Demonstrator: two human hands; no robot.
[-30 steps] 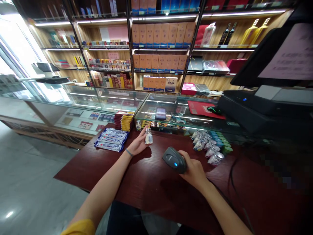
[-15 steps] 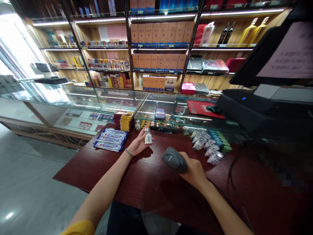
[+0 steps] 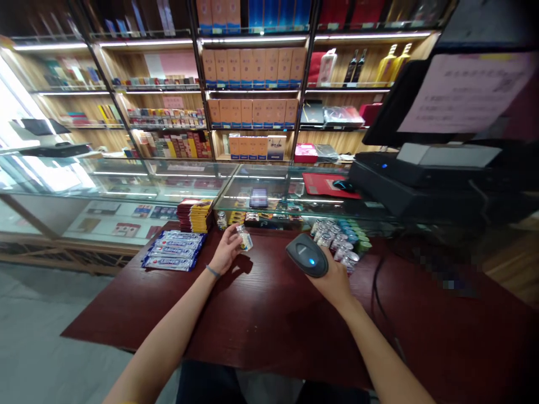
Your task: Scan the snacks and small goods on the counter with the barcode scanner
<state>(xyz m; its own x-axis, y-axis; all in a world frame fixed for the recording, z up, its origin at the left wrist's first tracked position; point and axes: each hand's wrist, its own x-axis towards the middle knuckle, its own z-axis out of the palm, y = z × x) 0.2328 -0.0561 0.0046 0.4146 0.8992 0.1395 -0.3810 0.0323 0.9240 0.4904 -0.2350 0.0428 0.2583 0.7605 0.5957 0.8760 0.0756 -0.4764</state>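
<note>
My left hand (image 3: 226,251), with a bracelet at its wrist, holds a small bottle (image 3: 246,240) with a shiny cap above the dark red tabletop (image 3: 248,314). The bottle is tilted, and the fingers partly cover it. In my right hand (image 3: 334,285) is a dark grey barcode scanner (image 3: 306,254), its head pointing left and a blue light lit on top. Behind that hand stand several small silver-capped bottles (image 3: 326,234) in rows, with green ones (image 3: 362,244) at their right. Another small bottle (image 3: 221,220) stands by the glass, beyond my left hand.
Blue-and-white packets (image 3: 174,251) lie at the left, near a stack of red and yellow packets (image 3: 195,215). A glass counter (image 3: 269,182) runs along the back. At the right are a monitor (image 3: 396,101), a red mouse pad (image 3: 322,184) and a black cable (image 3: 374,286).
My left hand has turned the bottle, which now tilts and shows a different side. The scanner has come up slightly and its blue light now shows. The whole view has shifted to the right.
</note>
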